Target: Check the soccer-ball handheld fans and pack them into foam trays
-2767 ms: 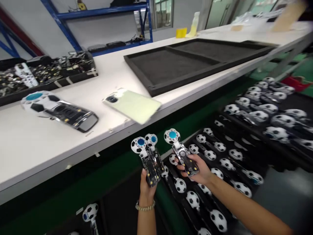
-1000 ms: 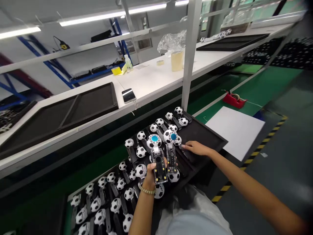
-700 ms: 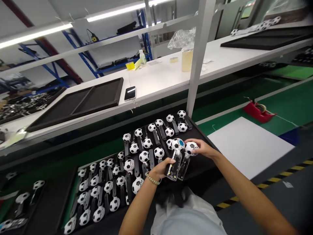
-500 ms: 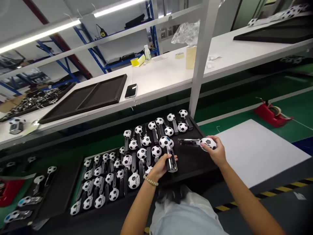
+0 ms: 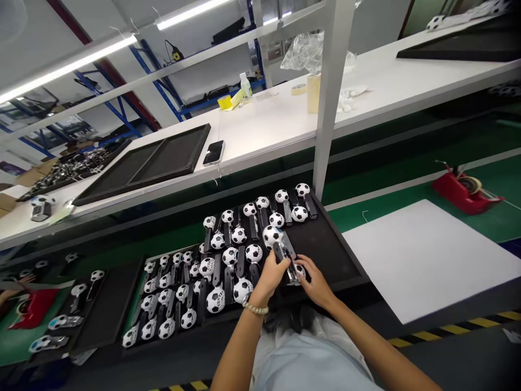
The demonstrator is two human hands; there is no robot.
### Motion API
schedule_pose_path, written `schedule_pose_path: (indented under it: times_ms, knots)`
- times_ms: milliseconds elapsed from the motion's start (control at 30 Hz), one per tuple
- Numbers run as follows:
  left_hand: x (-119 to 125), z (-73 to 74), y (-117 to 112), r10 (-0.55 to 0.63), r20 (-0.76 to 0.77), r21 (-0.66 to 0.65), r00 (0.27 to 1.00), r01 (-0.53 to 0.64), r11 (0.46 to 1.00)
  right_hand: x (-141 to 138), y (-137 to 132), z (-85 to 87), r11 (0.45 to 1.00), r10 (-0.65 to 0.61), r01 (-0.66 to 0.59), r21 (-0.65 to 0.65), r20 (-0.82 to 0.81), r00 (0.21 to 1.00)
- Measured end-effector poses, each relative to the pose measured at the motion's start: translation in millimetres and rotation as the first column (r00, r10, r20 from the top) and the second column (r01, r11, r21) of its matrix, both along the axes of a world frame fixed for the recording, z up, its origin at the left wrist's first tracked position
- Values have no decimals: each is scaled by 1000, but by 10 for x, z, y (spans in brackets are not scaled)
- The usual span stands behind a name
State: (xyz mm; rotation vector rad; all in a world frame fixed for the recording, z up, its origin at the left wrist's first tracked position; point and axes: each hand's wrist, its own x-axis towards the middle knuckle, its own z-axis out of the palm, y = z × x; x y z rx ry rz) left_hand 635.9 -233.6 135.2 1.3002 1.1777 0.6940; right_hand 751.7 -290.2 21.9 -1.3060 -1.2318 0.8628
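From the head view, the left hand [image 5: 271, 275] is wrapped round a black plastic-handled gadget with a round white-and-black football-patterned head [image 5: 280, 251], over a black rectangular tray [image 5: 325, 252]; the right hand [image 5: 316, 283] curls beside a second football-patterned gadget [image 5: 300, 270], grip unclear; probably light, stiff, smooth, fragile at the neck, best held by the handle

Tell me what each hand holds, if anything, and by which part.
The left hand holds a soccer-ball-topped device by its handle. The right hand touches another one's ball end; whether it grips cannot be told.
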Motion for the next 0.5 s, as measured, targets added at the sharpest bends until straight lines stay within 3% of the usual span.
schedule_pose_path:
  times_ms: [67,133,200,233,333,400,500]
  knots:
    - [234,-66,-25,-40,-82,74,996,46,996,216,88,63,998,-15,1,-64,-218,976]
    - [465,-141,-106,-107,-209,143,972,138,980,398,182,113,988,-14,-61,-142,-475,880]
    - [637,-209,-230,-167,-344,223,924,253,941,538,264,144,963,-11,-154,-221,-603,797]
    - [686,-239,-300,-192,-404,255,894,311,915,591,302,152,949,-8,-184,-255,-605,796]
    - [662,-311,-495,-237,-604,296,761,490,820,666,426,150,929,8,-168,-330,-436,900]
    - [523,-344,-599,-206,-740,311,641,597,739,635,505,129,928,-15,-62,-368,-202,979]
    - [218,-359,-742,-107,-834,367,542,688,627,507,520,84,925,-57,122,-359,185,981]
